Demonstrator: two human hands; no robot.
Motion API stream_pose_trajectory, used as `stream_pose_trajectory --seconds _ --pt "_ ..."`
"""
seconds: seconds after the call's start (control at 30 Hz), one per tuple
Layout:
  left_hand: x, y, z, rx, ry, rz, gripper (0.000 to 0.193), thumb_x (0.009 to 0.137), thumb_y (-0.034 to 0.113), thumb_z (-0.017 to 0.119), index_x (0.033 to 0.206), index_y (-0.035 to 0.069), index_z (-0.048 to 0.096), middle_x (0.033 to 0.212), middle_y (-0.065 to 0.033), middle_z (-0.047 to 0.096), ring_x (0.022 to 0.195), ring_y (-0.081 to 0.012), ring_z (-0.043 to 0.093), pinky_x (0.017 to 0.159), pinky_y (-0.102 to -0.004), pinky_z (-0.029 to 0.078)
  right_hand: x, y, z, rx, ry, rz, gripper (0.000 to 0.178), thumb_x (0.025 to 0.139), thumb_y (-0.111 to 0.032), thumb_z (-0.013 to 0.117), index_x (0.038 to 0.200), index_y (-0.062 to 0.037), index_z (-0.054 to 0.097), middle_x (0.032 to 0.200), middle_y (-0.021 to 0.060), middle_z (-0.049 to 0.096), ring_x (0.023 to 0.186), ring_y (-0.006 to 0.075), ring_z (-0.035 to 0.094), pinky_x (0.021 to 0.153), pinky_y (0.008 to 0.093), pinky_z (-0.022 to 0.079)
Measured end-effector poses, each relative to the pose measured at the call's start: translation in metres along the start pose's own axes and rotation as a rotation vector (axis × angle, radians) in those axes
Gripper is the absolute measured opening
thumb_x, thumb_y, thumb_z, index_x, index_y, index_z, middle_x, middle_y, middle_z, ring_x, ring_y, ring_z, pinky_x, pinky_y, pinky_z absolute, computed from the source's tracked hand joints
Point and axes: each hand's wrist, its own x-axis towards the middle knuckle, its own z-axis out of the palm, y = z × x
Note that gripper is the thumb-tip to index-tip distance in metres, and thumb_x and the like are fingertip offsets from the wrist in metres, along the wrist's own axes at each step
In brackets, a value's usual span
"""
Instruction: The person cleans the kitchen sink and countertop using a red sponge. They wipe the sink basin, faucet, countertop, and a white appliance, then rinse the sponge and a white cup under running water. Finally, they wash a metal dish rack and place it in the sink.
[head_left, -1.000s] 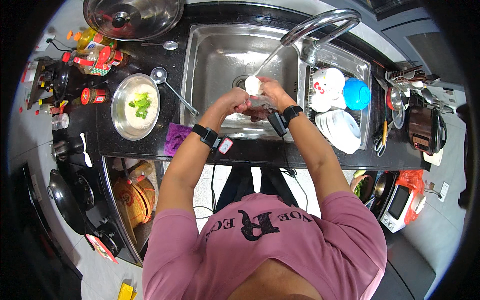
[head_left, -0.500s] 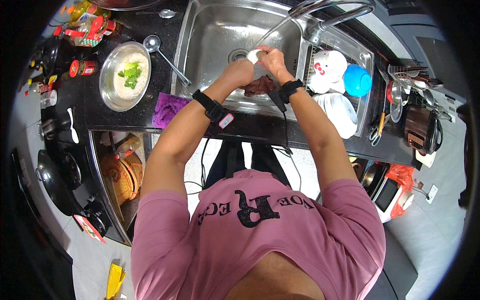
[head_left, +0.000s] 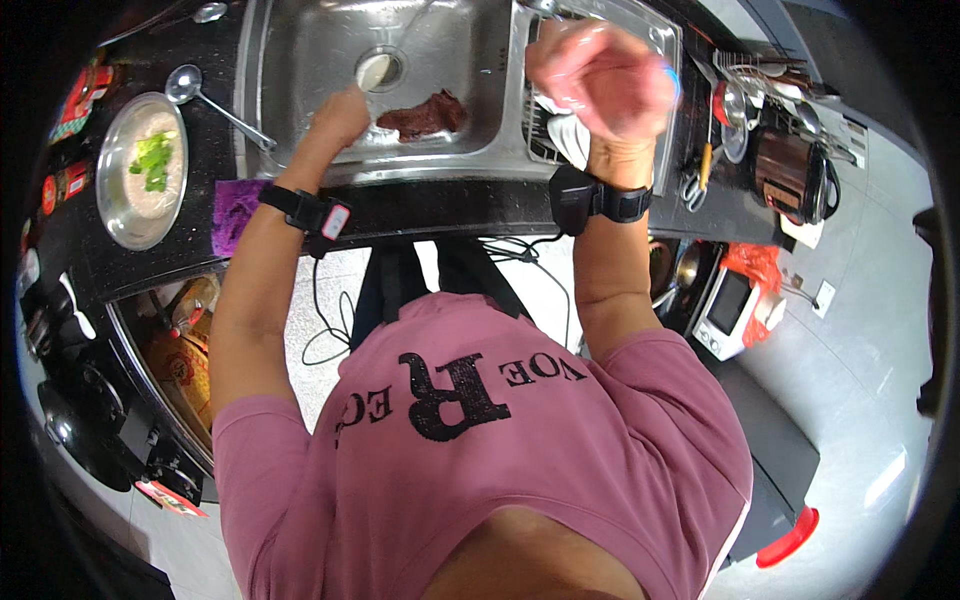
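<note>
Over the steel sink basin [head_left: 300,80], my left hand [head_left: 342,118] is closed on a white spoon [head_left: 373,72], its pale oval bowl pointing to the drain. On the basin's near side lies a crumpled dark reddish-brown lump [head_left: 425,116]; I cannot tell whether it is meat or cloth. My right hand [head_left: 605,80] is lifted over the drainboard to the right of the basin. It looks wet, its palm shows hollowed, and nothing is visible in it, though its fingers are partly blurred. It covers most of the dishes behind it.
Left of the sink stand a metal bowl [head_left: 115,190] of pale food topped with chopped greens, a ladle [head_left: 225,108] and a purple cloth [head_left: 236,212]. At the right are scissors [head_left: 693,192] and a dark brown appliance [head_left: 785,175]. Cables hang near my legs.
My hands have parted. The right one has left the spoon and risen to the right over the drainboard, while the left keeps the spoon. The whole view has shifted, moving the counter leftward.
</note>
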Motion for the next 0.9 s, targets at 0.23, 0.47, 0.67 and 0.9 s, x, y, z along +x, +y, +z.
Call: stream_pose_trajectory --seconds 0.23,0.47,0.67,0.9 --pt "-0.008 0.013 -0.001 0.108 0.061 0.041 0.027 0.089 0.011 0.046 0.11 -0.004 0.055 0.102 -0.0296 0.065 0.099 -0.045 0.063 0.085 -0.0541 0.048 0.011 -0.051 -0.01 0.223 -0.36 -0.245 0.069 0.079 -0.081 0.048 0.112 -0.0226 0.065 0.095 -0.0022 0.062 0.055 0.0038 0.042 0.054 0.0185 0.034" --pt "-0.019 0.025 0.001 0.117 0.09 0.066 0.029 0.088 0.011 0.046 0.113 -0.003 0.052 0.098 -0.029 0.066 0.092 -0.0457 0.064 0.081 -0.0553 0.048 0.023 -0.087 0.017 0.111 -0.55 -0.296 0.042 0.089 -0.064 0.054 0.106 -0.0286 0.067 0.094 -0.002 0.064 0.052 0.0023 0.047 0.052 0.017 0.037" --pt "-0.008 0.021 0.01 0.011 0.117 0.141 0.034 0.087 0.013 0.046 0.117 -0.003 0.052 0.091 -0.0295 0.066 0.09 -0.0438 0.065 0.08 -0.0534 0.049 -0.015 0.009 -0.024 0.226 -0.024 -0.093 0.037 0.095 -0.048 0.053 0.11 -0.0169 0.065 0.093 0.005 0.067 0.061 0.0086 0.055 0.053 0.023 0.044" --pt "-0.007 0.031 0.005 -1.051 -0.316 -0.141 0.018 0.096 0.021 0.045 0.091 0.004 0.051 0.062 -0.0041 0.05 0.039 -0.0123 0.043 0.034 -0.0285 0.031 -0.026 0.199 -0.043 -0.44 0.714 0.966 0.059 0.088 -0.033 0.067 0.134 0.0001 0.05 0.095 0.0195 0.069 0.082 0.0236 0.068 0.059 0.0339 0.056"
